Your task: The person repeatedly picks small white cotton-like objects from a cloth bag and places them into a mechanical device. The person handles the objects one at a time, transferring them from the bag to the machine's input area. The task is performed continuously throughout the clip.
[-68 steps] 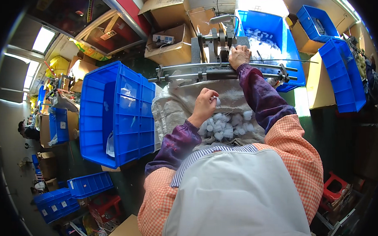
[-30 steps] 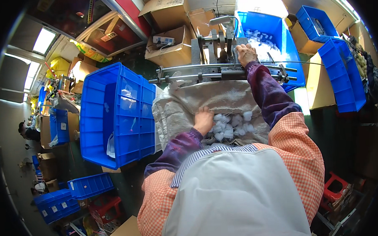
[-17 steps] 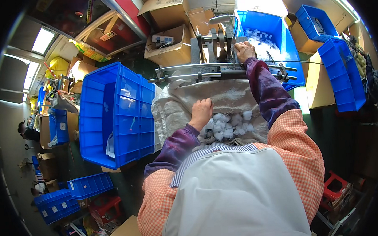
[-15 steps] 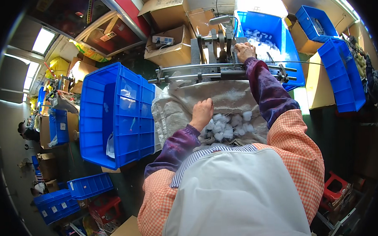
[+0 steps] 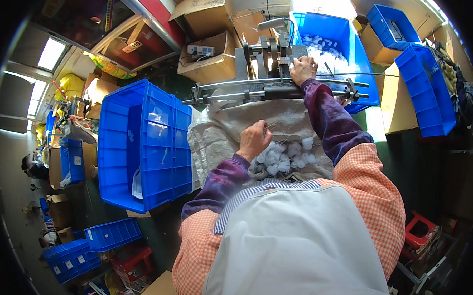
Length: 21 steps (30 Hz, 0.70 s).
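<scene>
My left hand (image 5: pixel 254 140) is closed in a pinch above the grey cloth (image 5: pixel 212 125); thin light strands show at its fingertips, but the held thing is too small to name. Just beyond its wrist lie white bristly pieces with thin stems (image 5: pixel 284 158), heaped on the cloth. My right hand (image 5: pixel 303 70) reaches to the right side of a bench machine (image 5: pixel 267 56) with upright wheels. Its fingers are curled against the machine beside a small pale part, and what they grip is hidden.
Two metal rods (image 5: pixel 228 90) cross in front of the machine. A blue bin (image 5: pixel 356 52) with white pieces stands behind my right hand. A large blue crate (image 5: pixel 162 145) is on the left. Cardboard boxes (image 5: pixel 206 54) stand at the back, and a lamp (image 5: pixel 270 24) hangs over the machine.
My left hand has turned, its fingers now pinched together with thin strands showing. My right hand has shifted slightly left and nearer, its fingers more curled at the machine.
</scene>
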Motion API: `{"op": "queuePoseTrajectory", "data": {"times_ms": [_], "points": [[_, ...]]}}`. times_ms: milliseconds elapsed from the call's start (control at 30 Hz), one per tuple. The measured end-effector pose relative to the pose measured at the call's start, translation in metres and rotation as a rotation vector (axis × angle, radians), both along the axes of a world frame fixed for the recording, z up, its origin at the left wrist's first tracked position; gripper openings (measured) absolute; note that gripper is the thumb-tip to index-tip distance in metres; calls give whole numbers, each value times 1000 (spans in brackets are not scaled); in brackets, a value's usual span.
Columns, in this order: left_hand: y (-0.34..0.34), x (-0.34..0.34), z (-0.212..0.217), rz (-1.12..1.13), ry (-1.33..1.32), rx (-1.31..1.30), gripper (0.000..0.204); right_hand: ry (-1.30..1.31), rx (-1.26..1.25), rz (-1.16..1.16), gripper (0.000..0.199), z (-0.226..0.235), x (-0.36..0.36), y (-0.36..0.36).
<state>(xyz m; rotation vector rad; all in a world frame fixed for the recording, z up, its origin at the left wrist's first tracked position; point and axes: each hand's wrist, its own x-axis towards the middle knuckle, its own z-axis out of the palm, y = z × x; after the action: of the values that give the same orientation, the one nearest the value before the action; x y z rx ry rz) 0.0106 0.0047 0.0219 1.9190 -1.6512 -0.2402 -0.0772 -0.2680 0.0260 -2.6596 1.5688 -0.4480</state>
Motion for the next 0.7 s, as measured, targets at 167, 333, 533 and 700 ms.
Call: {"op": "queuePoseTrajectory", "data": {"times_ms": [167,333,533,700], "points": [[-6,3,-7,-12,-102,-100,14,13,-60,42,27,1,35,20],[-6,1,16,64,-121,189,13,0,-58,37,27,0,25,15],[-6,12,3,135,-177,81,14,55,-16,22,28,0,-7,-6],[-3,15,6,-32,-194,-47,18,79,68,25,27,-1,-25,-31]]}}
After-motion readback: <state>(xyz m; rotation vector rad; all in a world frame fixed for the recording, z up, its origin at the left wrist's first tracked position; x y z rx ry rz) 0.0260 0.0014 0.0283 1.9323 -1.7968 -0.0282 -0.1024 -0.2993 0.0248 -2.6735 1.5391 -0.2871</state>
